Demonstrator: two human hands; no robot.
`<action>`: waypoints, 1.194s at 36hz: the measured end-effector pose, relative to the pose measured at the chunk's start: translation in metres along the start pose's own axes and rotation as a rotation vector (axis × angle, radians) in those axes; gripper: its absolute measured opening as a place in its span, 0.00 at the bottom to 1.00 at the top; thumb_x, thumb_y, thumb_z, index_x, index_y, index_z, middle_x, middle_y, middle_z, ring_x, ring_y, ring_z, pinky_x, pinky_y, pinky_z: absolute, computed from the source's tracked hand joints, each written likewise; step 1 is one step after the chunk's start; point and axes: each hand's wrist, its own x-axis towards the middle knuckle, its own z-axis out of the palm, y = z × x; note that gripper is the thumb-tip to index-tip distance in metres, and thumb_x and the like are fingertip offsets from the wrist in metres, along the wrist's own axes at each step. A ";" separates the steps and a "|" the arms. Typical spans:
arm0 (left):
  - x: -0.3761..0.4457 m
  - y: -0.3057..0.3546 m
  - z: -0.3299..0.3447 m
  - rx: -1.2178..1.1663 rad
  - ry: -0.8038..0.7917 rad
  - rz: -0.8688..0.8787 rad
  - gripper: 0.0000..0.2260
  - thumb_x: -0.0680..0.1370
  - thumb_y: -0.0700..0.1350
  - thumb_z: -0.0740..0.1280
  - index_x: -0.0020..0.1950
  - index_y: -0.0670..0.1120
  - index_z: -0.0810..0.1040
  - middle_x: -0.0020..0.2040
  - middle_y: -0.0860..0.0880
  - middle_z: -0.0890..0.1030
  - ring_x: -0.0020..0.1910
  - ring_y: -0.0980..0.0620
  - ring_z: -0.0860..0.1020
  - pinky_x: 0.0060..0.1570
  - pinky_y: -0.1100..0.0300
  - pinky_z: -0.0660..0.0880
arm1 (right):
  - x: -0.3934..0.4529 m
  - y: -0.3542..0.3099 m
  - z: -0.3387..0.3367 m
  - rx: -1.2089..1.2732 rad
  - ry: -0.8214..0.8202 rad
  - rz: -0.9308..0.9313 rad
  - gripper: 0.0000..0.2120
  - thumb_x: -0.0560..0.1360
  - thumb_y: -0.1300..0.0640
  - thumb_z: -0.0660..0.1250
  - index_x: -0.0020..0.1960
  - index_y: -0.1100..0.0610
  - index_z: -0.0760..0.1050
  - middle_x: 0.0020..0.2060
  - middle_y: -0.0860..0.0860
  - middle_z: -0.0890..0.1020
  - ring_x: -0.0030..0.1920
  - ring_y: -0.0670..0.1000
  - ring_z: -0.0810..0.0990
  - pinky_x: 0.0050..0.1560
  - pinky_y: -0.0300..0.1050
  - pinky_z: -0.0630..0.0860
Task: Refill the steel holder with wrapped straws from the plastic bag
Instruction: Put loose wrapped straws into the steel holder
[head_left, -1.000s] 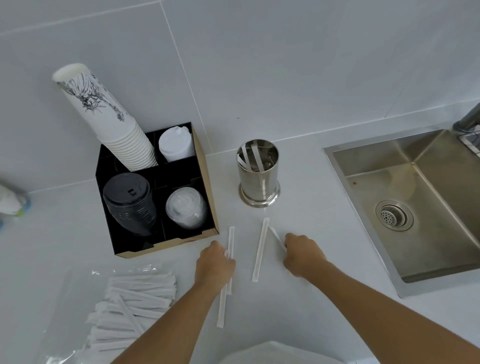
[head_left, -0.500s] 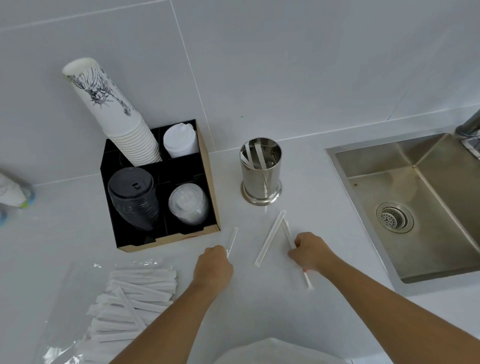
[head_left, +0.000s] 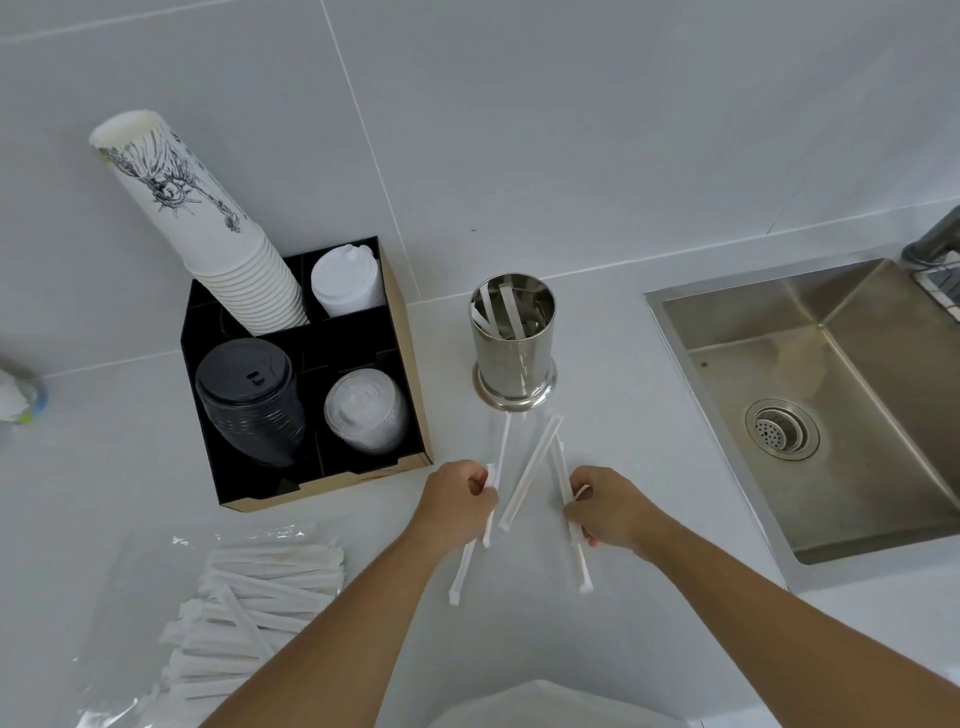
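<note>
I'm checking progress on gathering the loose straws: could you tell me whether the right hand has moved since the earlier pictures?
Yes. The right hand, gripping a wrapped straw, has shifted slightly left, further from the sink, towards the left hand.

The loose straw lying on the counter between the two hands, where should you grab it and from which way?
Probably at its near end, from above. The loose straw lies flat on the counter, slanting toward the steel holder, so only a top pinch fits. Both the left hand and right hand already hold straws; the near end sits between them.
</note>
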 end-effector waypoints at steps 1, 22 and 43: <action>0.003 0.003 0.001 -0.016 -0.018 -0.013 0.11 0.75 0.41 0.66 0.33 0.49 0.73 0.30 0.52 0.75 0.29 0.57 0.71 0.26 0.72 0.66 | 0.000 -0.001 0.001 -0.005 -0.006 -0.006 0.06 0.70 0.64 0.63 0.45 0.59 0.76 0.36 0.55 0.80 0.29 0.52 0.77 0.30 0.41 0.75; 0.015 0.027 0.018 -0.410 -0.098 -0.242 0.07 0.80 0.43 0.64 0.56 0.44 0.76 0.52 0.44 0.83 0.50 0.45 0.83 0.54 0.50 0.80 | 0.012 -0.013 0.025 -0.088 -0.085 -0.072 0.09 0.73 0.61 0.66 0.44 0.47 0.75 0.41 0.48 0.80 0.38 0.48 0.79 0.32 0.37 0.75; 0.018 0.039 0.032 -0.571 -0.069 -0.387 0.10 0.78 0.34 0.61 0.49 0.45 0.79 0.47 0.43 0.86 0.47 0.43 0.84 0.53 0.45 0.81 | 0.022 -0.023 0.027 0.045 0.189 0.075 0.02 0.73 0.58 0.68 0.42 0.55 0.76 0.38 0.54 0.83 0.40 0.57 0.84 0.44 0.51 0.83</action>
